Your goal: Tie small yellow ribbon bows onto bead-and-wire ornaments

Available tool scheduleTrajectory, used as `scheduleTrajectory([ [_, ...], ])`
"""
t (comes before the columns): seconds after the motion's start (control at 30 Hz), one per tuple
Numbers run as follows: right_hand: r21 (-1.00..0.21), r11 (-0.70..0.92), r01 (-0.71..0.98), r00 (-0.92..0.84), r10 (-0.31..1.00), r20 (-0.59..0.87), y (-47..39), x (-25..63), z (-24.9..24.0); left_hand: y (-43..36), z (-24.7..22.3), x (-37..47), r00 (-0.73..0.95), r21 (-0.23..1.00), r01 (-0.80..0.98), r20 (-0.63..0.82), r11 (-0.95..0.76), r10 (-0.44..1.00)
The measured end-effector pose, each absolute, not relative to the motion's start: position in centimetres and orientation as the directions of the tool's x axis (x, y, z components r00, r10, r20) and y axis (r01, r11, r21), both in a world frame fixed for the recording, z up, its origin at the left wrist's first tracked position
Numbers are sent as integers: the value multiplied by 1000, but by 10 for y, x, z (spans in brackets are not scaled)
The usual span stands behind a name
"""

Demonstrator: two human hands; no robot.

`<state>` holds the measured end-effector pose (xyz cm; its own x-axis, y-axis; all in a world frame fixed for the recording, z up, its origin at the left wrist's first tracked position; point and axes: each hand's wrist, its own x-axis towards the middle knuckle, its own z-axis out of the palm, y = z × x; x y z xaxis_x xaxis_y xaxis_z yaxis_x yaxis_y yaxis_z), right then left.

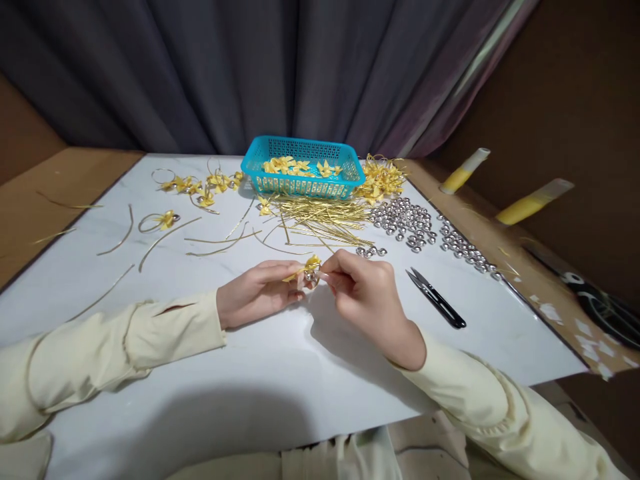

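Between my hands, above the white sheet, is a yellow ribbon flower (313, 261) with a small silver bell at its underside. My left hand (260, 291) pinches the flower from the left, thumb and fingers closed on it. From the right, my right hand (367, 293) is closed with thumb and forefinger at the bell, seemingly on a thin gold wire tie; the fingers hide most of it. Just beyond lies a pile of gold wire ties (325, 217). Silver bells (405, 217) are heaped to the right, and black thread snips (436, 298) lie beside my right hand.
A turquoise basket (303, 189) with yellow flowers stands at the back. Finished-looking flowers (384, 179) pile beside it, others lie left. Two yellow ribbon rolls (535, 202) and black scissors (607, 307) are on the brown surface at right. Loose wires (167, 243) are scattered left.
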<state>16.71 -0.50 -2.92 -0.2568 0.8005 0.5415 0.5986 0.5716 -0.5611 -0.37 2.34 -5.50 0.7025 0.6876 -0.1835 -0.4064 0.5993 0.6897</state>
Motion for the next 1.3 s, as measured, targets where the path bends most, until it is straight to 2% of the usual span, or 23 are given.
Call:
scheduleTrajectory([
  [0.17, -499, 584, 641, -242, 770, 591, -6, 165, -30, 24, -56, -4, 663, 757, -383, -173, 529, 728],
  [0.47, -501, 555, 664, -222, 786, 577, -6, 166, -35, 24, -52, -2, 625, 865, -307, -132, 397, 770],
  [1.1, -499, 546, 673, -184, 777, 602, -5, 162, -40, 29, -60, 0, 646, 797, -404, -99, 450, 757],
  [1.3, -475, 543, 693, -191, 773, 605, -7, 161, -40, 28, -59, 0, 637, 832, -380, -81, 404, 767],
])
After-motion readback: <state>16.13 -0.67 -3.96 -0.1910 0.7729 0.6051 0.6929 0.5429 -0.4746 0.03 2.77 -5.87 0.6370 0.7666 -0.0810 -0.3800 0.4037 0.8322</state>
